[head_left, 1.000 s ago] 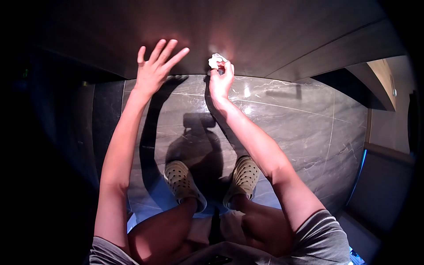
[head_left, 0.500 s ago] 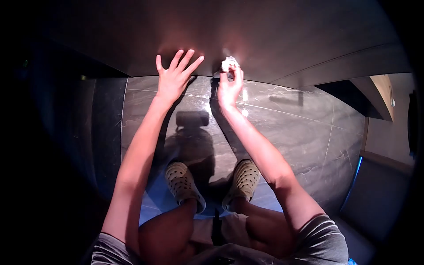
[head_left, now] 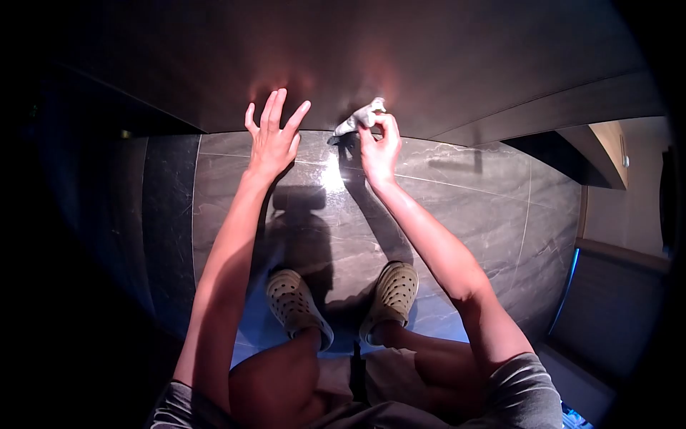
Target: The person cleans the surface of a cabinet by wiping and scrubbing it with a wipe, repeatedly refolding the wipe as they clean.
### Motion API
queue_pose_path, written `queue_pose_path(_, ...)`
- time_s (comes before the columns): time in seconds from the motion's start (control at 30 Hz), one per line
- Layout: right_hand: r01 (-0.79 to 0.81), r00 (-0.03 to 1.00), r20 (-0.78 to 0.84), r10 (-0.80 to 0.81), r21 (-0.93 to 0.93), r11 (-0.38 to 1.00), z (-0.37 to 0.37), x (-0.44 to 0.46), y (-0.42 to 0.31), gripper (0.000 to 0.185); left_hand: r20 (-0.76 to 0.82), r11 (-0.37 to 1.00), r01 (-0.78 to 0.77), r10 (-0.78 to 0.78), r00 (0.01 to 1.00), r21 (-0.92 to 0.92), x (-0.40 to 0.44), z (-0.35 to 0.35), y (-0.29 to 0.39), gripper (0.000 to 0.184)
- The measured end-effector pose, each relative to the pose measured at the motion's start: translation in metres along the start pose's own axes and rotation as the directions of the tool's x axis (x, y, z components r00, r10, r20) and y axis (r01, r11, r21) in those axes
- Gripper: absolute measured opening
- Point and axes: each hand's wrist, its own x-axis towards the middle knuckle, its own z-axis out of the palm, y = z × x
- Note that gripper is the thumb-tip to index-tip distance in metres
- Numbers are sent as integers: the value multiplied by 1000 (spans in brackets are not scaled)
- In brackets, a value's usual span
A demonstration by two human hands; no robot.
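Note:
Between the thumb and fingers of my right hand (head_left: 381, 150) is a crumpled white cloth (head_left: 363, 116); whether it is fabric or tissue I cannot tell. Its narrow end slants down to the left, near the line where a dark smooth panel (head_left: 457, 64) meets the tiled floor. My left hand (head_left: 272, 139) is empty, its fingers apart and pointing up at the panel. I cannot make out whether the fingertips touch the surface.
Grey veined floor tiles (head_left: 457, 214) lie below, with my shadow across them. My feet, in beige clogs (head_left: 393, 289), stand close to the panel. To the right are a light wooden cabinet edge (head_left: 611, 154) and a dark panel with a blue strip (head_left: 564, 292).
My left hand has dropped slightly and its fingers are closer together. My right hand has shifted a little down and right, and more of the white cloth shows, stretching down to the left.

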Motion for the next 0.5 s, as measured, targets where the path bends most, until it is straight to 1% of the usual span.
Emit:
queue_pose_path(0.03, 7, 1000, -21, -7, -13, 1000, -1, -2, 7, 16, 9, 1000, 16, -16, 1000, -6, -2, -2, 1, 85)
queue_pose_path(0.07, -63, 997, -38, 62, -25, 998, -2, -4, 13, 16, 17, 999, 30, -30, 999, -11, -2, -3, 2, 84)
queue_pose_path(0.1, -80, 996, -51, 80, -13, 997, 0, -4, 11, 16, 26, 999, 41, -40, 999, -18, -3, -3, 3, 83)
queue_pose_path(0.17, -113, 990, -85, 113, 10, 994, 4, -4, 8, 17, -12, 997, 62, -63, 998, -54, -7, 1, 7, 80)
queue_pose_path(0.2, -123, 983, -130, 128, 48, 991, 8, -7, 7, 17, -31, 994, 76, -78, 996, -73, -8, 2, 10, 78)
queue_pose_path(0.23, -142, 979, -147, 142, 10, 990, 9, -13, 3, 17, -58, 993, 71, -77, 995, -98, -9, 4, 16, 69)
queue_pose_path(0.3, -129, 975, -177, 136, 50, 990, 15, -23, 9, 16, 84, 954, 112, -92, 992, -278, -11, 11, 24, 59)
queue_pose_path(0.33, -148, 972, -167, 168, 123, 981, 17, -27, 8, 15, 181, 918, 162, -102, 978, -361, -9, 12, 33, 57)
queue_pose_path(0.37, -185, 969, -138, 206, 150, 971, 18, -30, 8, 15, 279, 873, 219, -100, 955, -436, -6, 15, 43, 55)
queue_pose_path(0.4, -222, 964, -111, 243, 173, 960, 18, -33, 7, 14, 252, 861, 230, -124, 960, -453, 1, 10, 54, 57)
queue_pose_path(0.43, -258, 957, -82, 278, 195, 946, 17, -35, 4, 14, 266, 827, 255, -134, 955, -501, 2, 13, 59, 56)
queue_pose_path(0.5, -249, 965, -26, 260, 210, 945, 14, -38, -4, 14, 290, 750, 295, -144, 946, -592, 11, 20, 61, 55)
